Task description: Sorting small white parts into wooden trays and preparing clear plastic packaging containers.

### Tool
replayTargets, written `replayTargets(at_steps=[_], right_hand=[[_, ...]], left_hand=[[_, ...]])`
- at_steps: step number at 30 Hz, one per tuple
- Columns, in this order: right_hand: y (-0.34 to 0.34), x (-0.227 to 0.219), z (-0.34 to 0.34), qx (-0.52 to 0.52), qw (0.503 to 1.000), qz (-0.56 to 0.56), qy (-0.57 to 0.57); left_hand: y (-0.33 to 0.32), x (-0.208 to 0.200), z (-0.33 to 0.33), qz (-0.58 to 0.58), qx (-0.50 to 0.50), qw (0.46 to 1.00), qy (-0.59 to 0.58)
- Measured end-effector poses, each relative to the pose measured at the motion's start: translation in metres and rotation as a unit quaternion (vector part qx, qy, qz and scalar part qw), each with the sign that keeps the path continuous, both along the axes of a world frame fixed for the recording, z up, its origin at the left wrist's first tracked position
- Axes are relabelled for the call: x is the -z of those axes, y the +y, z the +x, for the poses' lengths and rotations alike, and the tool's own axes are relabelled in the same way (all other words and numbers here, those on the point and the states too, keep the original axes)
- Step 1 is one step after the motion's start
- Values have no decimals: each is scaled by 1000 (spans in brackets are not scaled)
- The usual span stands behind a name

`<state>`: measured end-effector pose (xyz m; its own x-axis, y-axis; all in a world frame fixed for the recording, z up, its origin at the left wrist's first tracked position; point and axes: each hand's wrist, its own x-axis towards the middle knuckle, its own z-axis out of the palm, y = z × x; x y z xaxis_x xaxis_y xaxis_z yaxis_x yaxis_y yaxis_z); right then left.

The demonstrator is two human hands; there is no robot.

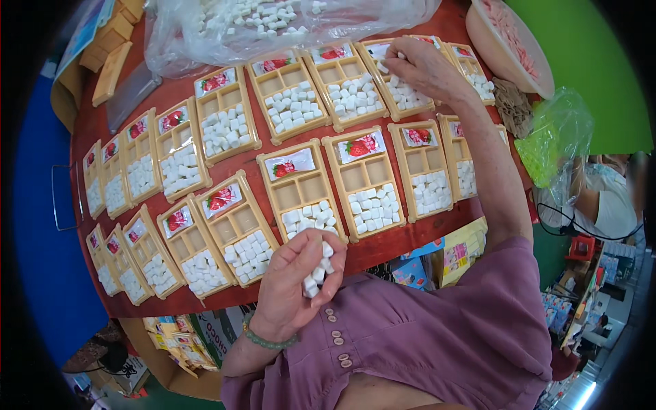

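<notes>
My left hand (298, 287) is cupped shut around several small white marshmallows (316, 277), at the front edge of the table. Reaching to the far row, my right hand (425, 68) pinches a marshmallow (400, 55) above a beige compartment tray (378, 75). Marshmallows partly fill that tray's large compartment; my right hand hides part of it. Just beyond my left hand stands another tray (290, 193), with a strawberry-printed sachet (294, 165) at its top and marshmallows (311, 216) at its near end. Its two small middle compartments hold nothing.
Similar trays stand in two curved rows on the red table (362, 256). A clear plastic bag (179, 48) of marshmallows lies behind them. At the far right sit a pale bowl (541, 76) of pink pieces and a brown cloth (512, 109). Beige trays (111, 74) stand far left.
</notes>
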<state>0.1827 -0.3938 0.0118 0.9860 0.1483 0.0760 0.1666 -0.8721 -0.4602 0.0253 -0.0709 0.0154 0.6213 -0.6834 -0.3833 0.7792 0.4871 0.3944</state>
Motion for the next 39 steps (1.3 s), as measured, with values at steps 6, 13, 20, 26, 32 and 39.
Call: replayTargets(at_steps=[6, 13, 20, 26, 32, 39], right_hand=[[-12, -10, -13, 42, 988, 143, 38], [49, -63, -71, -99, 934, 320, 127], [102, -64, -118, -186, 978, 15, -89], [111, -64, -124, -223, 969, -20, -105], [114, -52, -124, -218, 964, 16, -149], [107, -44, -122, -210, 959, 57, -180]], left_hand=[[-27, -11, 20, -24, -35, 999, 30], [-74, -11, 56, -13, -90, 991, 99], [-86, 1, 57, -7, -113, 989, 93], [-75, 7, 48, -100, -107, 987, 65], [-77, 8, 52, -127, -120, 983, 62], [-79, 1, 50, -14, -144, 985, 94]])
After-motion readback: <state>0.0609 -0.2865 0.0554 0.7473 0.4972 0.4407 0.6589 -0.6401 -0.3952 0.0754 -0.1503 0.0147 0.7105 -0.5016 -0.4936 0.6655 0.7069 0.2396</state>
